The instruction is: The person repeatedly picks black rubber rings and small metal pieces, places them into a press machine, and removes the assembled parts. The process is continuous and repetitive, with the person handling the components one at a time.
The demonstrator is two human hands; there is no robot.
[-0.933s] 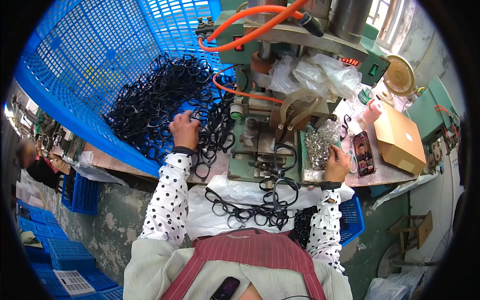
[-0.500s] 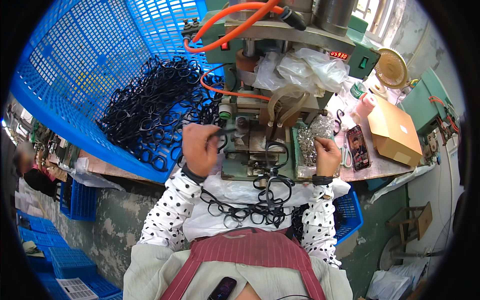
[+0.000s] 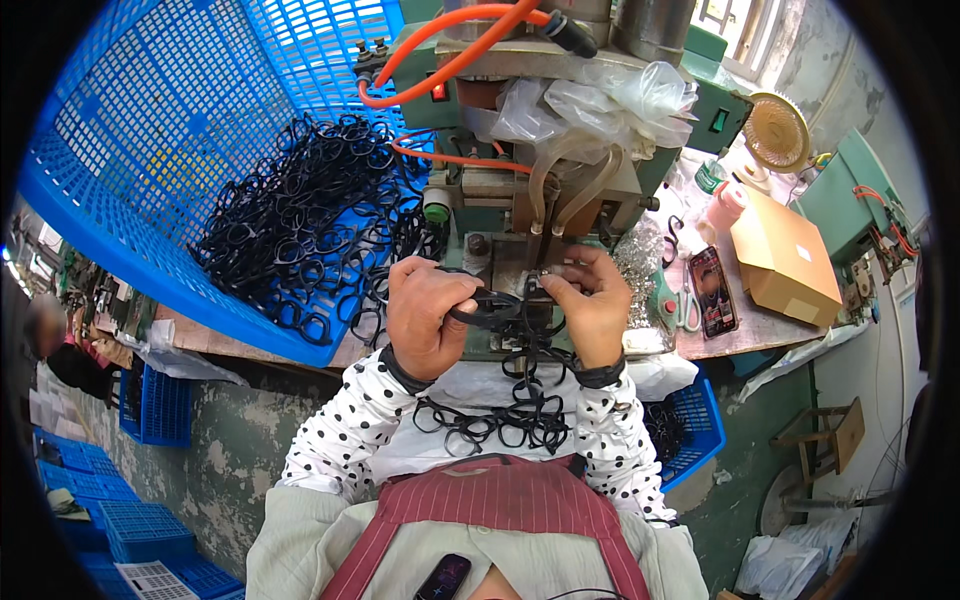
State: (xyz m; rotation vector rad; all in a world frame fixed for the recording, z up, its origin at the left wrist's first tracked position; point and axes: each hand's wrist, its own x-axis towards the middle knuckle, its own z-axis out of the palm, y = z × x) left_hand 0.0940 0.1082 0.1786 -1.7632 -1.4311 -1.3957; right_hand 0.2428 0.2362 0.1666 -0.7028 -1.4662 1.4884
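Note:
My left hand (image 3: pixel 425 315) is closed around a black eyeglass frame (image 3: pixel 488 320), held just in front of the green press (image 3: pixel 466 218). My right hand (image 3: pixel 597 310) is at the press's work spot, its thumb and fingertips pinched by a small metal fixture (image 3: pixel 538 285). Whatever it pinches is too small to make out. Several black eyeglass frames (image 3: pixel 510 432) lie on the white cloth over my lap, and more hang between my wrists. Right of my right hand, small shiny metal pieces (image 3: pixel 640 262) fill a tray partly hidden by that hand.
A large blue basket (image 3: pixel 190 290) heaped with black frames (image 3: pixel 300 200) stands at the left. On the right of the table lie scissors (image 3: pixel 688 305), a phone (image 3: pixel 712 295) and a cardboard box (image 3: pixel 785 255). Orange hoses (image 3: pixel 440 45) loop above. Another blue basket (image 3: pixel 712 425) sits below right.
My right hand has moved left from the metal pieces to the press fixture. My left hand has shifted right, bringing its eyeglass frame in front of the press. The view has shifted slightly.

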